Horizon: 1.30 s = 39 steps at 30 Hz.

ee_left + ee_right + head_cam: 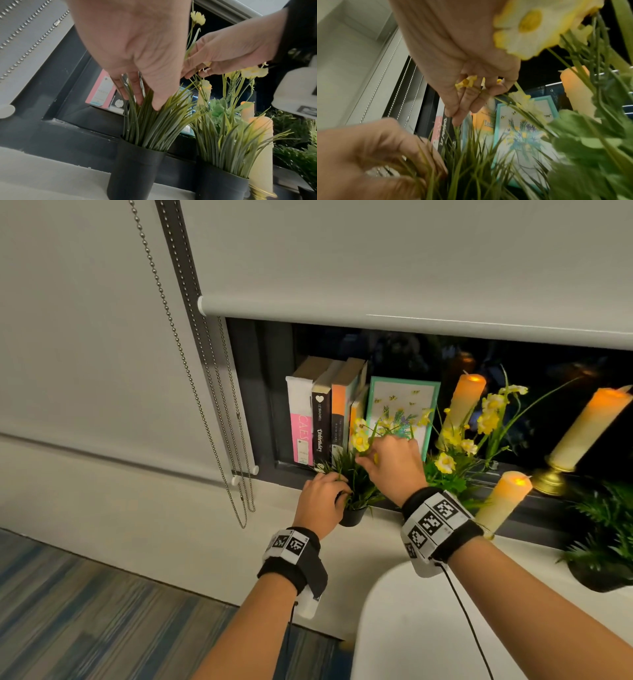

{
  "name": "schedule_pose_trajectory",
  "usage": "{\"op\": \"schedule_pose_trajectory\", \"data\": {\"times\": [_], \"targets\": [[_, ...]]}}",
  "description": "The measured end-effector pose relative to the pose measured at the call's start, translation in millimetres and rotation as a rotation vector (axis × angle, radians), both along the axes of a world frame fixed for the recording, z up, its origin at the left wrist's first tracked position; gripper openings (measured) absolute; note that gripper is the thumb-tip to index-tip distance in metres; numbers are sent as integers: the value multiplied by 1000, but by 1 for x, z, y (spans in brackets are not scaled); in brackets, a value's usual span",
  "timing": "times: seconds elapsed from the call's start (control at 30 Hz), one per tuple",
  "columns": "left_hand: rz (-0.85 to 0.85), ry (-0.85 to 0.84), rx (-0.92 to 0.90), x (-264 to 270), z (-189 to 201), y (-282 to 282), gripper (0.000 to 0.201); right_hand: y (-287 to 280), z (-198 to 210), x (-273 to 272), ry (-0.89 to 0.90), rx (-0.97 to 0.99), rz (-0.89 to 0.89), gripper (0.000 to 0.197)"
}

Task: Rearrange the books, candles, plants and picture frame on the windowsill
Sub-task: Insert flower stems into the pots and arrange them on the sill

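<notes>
Windowsill carries books beside a picture frame. Left hand grips the potted plant's grass; right hand pinches a yellow flower stem.

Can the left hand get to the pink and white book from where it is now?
Probably yes. The left hand is busy in the grass plant, whose blades stand before the pink and white book, but that book ends the row, its left side open.
</notes>
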State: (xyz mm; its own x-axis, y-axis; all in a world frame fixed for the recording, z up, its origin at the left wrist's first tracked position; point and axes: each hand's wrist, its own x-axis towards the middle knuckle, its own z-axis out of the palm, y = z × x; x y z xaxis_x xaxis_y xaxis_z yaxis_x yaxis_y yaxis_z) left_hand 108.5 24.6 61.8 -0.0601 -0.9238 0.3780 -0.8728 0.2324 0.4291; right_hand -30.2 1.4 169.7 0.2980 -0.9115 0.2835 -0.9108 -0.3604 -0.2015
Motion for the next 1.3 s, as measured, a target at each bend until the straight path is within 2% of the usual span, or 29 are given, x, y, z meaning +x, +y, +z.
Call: {"op": "schedule_pose_trajectory", "data": {"times": [0.3, 0.6, 0.77, 0.97, 1.3], "targets": [[9, 14, 13, -1, 2, 0, 17, -13, -29, 4, 147, 61, 20, 23], [-9, 28, 11, -1, -1, -1, 18, -21, -33, 13, 126, 84, -5, 25], [-26, 99, -9, 3, -7, -3, 16, -27, -33, 16, 79, 45, -53, 26], [-57, 187, -1, 2, -6, -4, 23, -29, -55, 19, 129, 121, -63, 23], [-66, 143, 33, 3, -2, -1, 34, -32, -58, 22, 31, 166, -67, 21]]}}
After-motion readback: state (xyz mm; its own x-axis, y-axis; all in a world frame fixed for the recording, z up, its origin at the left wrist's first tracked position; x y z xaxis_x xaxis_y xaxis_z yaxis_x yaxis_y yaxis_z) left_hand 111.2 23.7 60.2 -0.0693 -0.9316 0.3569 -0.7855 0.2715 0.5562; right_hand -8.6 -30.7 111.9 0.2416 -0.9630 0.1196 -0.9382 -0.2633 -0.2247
